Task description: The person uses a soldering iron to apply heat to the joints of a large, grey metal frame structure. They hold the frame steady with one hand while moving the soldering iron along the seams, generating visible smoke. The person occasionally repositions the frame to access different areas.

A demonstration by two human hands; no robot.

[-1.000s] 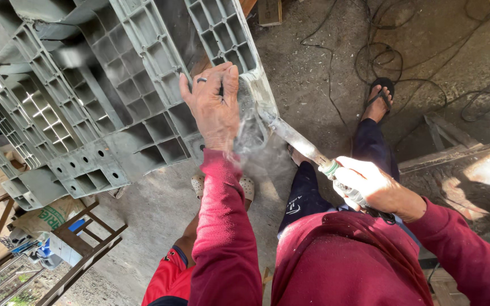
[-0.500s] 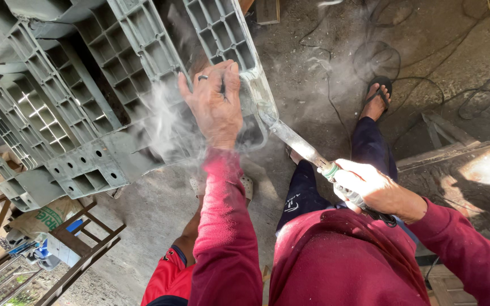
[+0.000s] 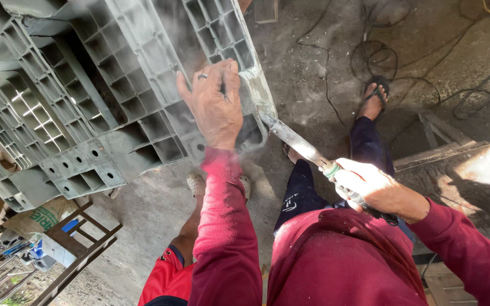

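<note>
Grey plastic fills the upper left of the head view: a large ribbed pallet (image 3: 103, 96), stood up on edge and tilted, with open square cells facing the camera. The left hand (image 3: 215, 105) lies flat against its lower right corner at about 12 o'clock from the person's chest, fingers spread and pressed on the ribs, a ring on one finger; it braces the pallet without closing around anything. The right hand (image 3: 370, 190), at about 3 o'clock, is clenched around the handle of a long flat blade (image 3: 296, 141). The blade runs up and left toward 11 o'clock, and its tip meets the pallet's edge just beside the left hand's fingertips. Pale smoke or dust (image 3: 290, 85) hangs around that contact point.

Both arms wear dark red sleeves. Below the pallet, on the concrete floor (image 3: 324, 51), a sandalled foot (image 3: 376, 93) shows at 1 o'clock, and black cables (image 3: 381, 54) loop near it. A second person in a red shirt (image 3: 165, 277) crouches at 7 o'clock, with a light shoe (image 3: 197, 184) under the pallet's corner. A wooden frame (image 3: 75, 249) stands at 8 o'clock, and a worn wooden block (image 3: 455, 170) at 3 o'clock.
</note>
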